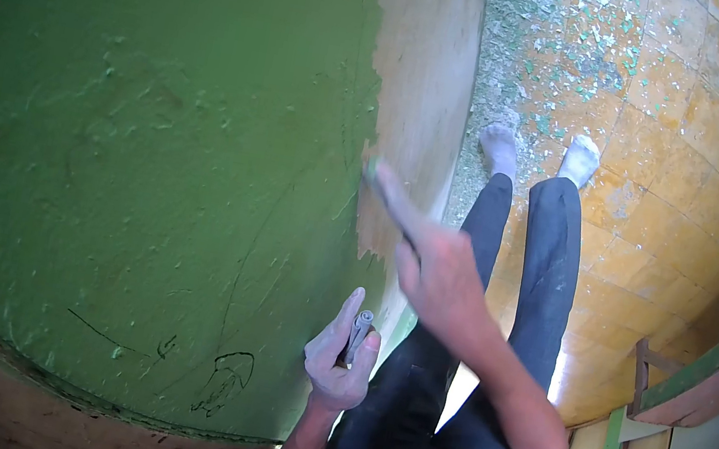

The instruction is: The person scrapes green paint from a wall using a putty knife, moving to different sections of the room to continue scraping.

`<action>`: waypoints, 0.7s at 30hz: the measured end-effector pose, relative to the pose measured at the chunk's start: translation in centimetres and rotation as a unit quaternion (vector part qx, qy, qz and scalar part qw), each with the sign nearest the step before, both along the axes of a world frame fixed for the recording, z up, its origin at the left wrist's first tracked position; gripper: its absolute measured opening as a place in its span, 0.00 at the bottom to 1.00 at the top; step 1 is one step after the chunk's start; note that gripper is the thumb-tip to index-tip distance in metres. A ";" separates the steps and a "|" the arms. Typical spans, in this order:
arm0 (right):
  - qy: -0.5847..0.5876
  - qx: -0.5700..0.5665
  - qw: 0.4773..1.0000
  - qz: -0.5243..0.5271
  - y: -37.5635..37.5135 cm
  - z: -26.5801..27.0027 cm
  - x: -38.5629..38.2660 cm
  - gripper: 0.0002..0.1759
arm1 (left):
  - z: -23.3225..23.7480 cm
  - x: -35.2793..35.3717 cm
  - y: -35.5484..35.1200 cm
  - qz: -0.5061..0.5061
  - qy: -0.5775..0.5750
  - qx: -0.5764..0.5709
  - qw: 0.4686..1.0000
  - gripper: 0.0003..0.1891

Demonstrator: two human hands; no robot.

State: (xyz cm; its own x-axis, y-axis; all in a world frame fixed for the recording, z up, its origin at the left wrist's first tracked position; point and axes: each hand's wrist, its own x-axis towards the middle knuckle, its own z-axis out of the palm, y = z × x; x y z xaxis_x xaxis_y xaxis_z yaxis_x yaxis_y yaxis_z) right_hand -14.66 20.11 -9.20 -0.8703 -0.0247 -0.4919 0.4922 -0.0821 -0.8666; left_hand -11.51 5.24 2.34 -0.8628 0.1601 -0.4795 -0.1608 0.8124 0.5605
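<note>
While facing wall [177, 289], person presses scraper [384, 192] to right edge of green paint [134, 92], where bare plaster [427, 74] begins. Right hand [436, 275]: grip clamped on scraper handle, blade tip touching wall. Left hand [340, 359]: lower, just beside wall, grip closed round small grey tool [359, 327]. Below: dark trousers [554, 257], white socks [580, 159], paint flakes [572, 32] on tiled floor [689, 185].

Blurred scraper [383, 194] slanted, tip at green paint [154, 143] edge; short grey tool [359, 332] upright below.
</note>
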 end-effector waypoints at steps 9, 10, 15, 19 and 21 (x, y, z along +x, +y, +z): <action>-0.011 -0.023 1.000 0.008 1.5 -0.4 -1.3 0.42 | 0.1 -0.5 1.4 0.043 -0.028 -0.003 0.999 0.29; -0.010 -0.023 1.000 -0.004 2.2 -0.6 -2.3 0.42 | -0.1 -0.4 1.5 0.033 -0.024 -0.005 0.999 0.29; -0.024 -0.043 0.999 0.007 0.8 -0.2 -0.1 0.42 | 0.2 -1.0 1.9 0.031 -0.027 -0.024 0.999 0.29; 0.006 -0.008 1.000 -0.011 1.6 -1.3 -1.7 0.42 | -0.1 -1.4 1.5 0.003 -0.029 -0.013 0.999 0.28; 0.013 0.001 1.000 -0.018 2.8 -2.2 -3.7 0.43 | -0.5 -1.0 1.2 0.017 -0.024 -0.010 1.000 0.28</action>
